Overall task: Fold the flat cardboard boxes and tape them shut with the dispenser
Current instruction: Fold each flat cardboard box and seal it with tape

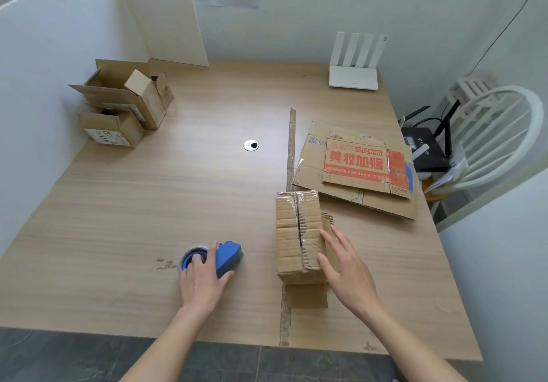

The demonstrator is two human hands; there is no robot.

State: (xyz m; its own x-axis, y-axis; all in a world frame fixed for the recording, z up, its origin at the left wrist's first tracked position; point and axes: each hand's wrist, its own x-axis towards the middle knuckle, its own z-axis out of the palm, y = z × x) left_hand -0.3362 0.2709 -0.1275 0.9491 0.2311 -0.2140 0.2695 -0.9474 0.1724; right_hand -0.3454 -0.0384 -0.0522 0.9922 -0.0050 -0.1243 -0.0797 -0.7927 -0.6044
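A small folded cardboard box (pixel 292 233) stands on the wooden table (pixel 148 203) right of centre, its top flaps meeting along a ragged seam with some clear tape. My right hand (pixel 347 266) rests with straight fingers against the box's right side. My left hand (pixel 201 278) grips the blue tape dispenser (pixel 228 255), which lies on the table left of the box. A stack of flat cardboard boxes (pixel 355 168), the top one with red print, lies behind the folded box.
Several opened small boxes (pixel 124 103) sit at the back left by the white partition. A white router (pixel 354 64) stands at the back right. A metal cable hole (pixel 251 145) is mid-table. A white chair (pixel 498 138) with dark devices stands off the right edge.
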